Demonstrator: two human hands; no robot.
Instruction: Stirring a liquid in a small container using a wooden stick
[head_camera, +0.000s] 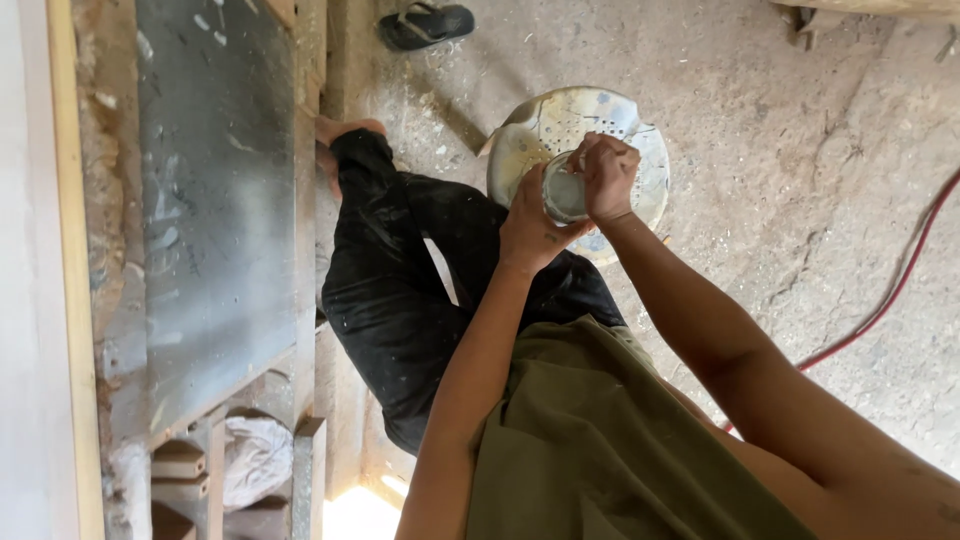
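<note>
Both my hands meet over a small round glass jar (563, 192) with a pale inside. My left hand (528, 225) cups the jar from below and behind. My right hand (608, 175) is closed over the jar's top edge, fingers curled on its rim. The jar is held just above a white perforated plastic stool seat (640, 140), stained and dusty. My legs in black trousers (400, 290) are folded to the left of the hands, one bare foot (340, 130) resting by a wooden edge.
A dark flat panel (215, 200) in a wooden frame fills the left side, with a crumpled white cloth (255, 460) below it. A black sandal (425, 25) lies at the top. A red cable (900, 280) crosses the dusty concrete floor on the right.
</note>
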